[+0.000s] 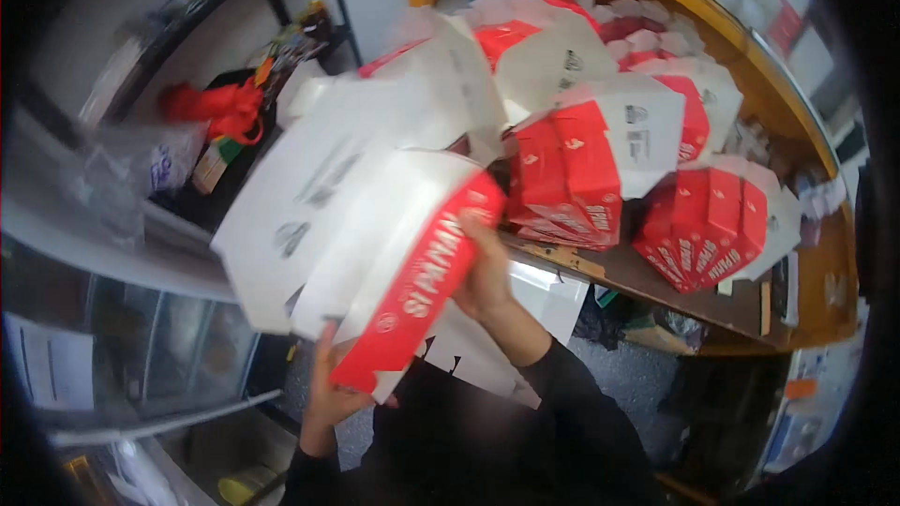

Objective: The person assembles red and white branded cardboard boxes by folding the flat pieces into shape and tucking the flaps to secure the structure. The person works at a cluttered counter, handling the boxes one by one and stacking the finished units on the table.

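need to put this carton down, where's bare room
A small patch of white surface lies bare between the right forearm and brown shelf, plus a narrow shelf strip before the rightmost carton stack. Behind, red-and-white cartons crowd it.

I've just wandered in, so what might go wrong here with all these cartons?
The red-and-white carton looks like thin card, so squeezing it between the left hand and right hand might crease it.

The nested carton stack sits near the shelf's front edge; a bump could tip it off.

The held carton may also brush the middle stack, which appears close by.
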The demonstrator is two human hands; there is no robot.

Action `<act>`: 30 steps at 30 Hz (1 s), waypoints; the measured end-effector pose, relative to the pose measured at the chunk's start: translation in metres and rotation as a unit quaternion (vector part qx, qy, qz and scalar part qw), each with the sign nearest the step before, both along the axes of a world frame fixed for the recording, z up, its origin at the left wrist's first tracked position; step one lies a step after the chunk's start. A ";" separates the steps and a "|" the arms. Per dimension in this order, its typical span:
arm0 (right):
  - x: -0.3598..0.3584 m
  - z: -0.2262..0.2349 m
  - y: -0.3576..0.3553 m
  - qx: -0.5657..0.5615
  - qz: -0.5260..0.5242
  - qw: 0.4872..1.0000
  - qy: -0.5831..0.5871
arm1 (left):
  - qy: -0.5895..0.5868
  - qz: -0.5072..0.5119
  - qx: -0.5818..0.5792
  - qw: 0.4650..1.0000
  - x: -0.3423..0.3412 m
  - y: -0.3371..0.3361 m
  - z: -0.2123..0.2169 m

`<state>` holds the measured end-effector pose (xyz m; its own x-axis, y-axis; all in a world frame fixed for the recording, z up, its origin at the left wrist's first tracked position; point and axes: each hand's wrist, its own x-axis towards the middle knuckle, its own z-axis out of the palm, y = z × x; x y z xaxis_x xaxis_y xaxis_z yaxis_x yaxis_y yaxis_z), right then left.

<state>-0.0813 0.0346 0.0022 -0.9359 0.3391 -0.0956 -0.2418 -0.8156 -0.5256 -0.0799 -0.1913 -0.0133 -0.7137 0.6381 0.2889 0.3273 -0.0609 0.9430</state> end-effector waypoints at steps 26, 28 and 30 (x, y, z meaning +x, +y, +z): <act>-0.007 -0.061 -0.062 0.758 -0.013 0.572 0.314 | -0.031 0.374 0.074 0.924 -0.060 -0.001 0.008; -0.003 -0.051 -0.051 0.637 -0.022 0.689 0.345 | -0.006 0.361 0.050 0.931 -0.067 -0.004 0.000; 0.018 -0.005 -0.042 0.556 0.059 0.784 0.267 | 0.024 0.350 0.015 0.936 -0.076 -0.011 -0.016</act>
